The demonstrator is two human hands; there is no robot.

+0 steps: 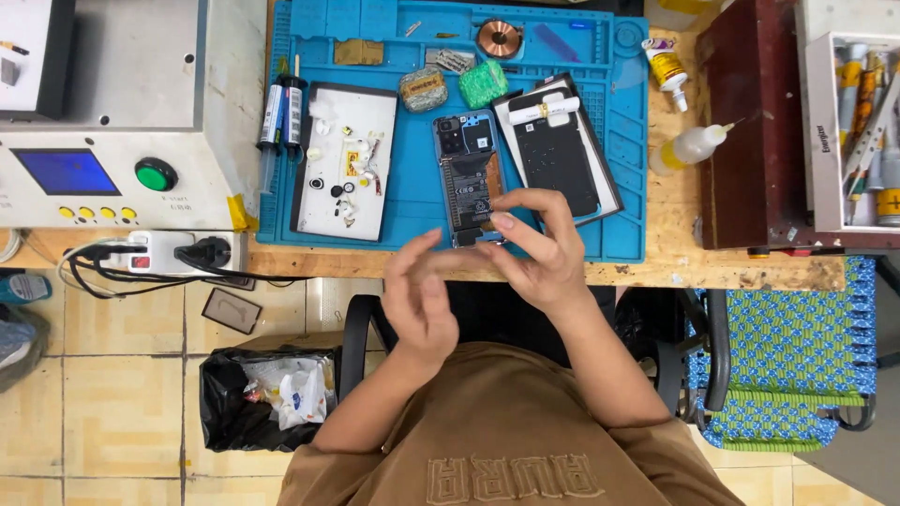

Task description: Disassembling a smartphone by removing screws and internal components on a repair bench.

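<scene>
- Head view, looking down on a wooden bench with a blue silicone work mat.
- Opened smartphone lies back-off on the mat, insides up, lower end toward the person and just beyond the fingertips.
- Right hand: fingers curled, thumb and forefinger drawn together at the phone's lower end; cannot tell whether anything sits between them.
- Left hand: held loosely open off the bench edge, fingers slightly bent and pointing toward the right hand, holding nothing that shows.
- White parts tray left of the phone: small screws, rings and tiny bits scattered in it, too small to tell apart.
- Phone back cover right of the phone, dark inner side up, a white strip lying across its top.
- White storage box at far right: tubes and tools packed upright, cut off by the frame edge.
- Black bin bag on the floor under the bench: crumpled white waste inside.
- Twin-barrel adhesive syringe lies at the tray's left edge.
- Two squeeze bottles right of the mat; contents not readable.
- Machine with green button at left, partly out of frame.
</scene>
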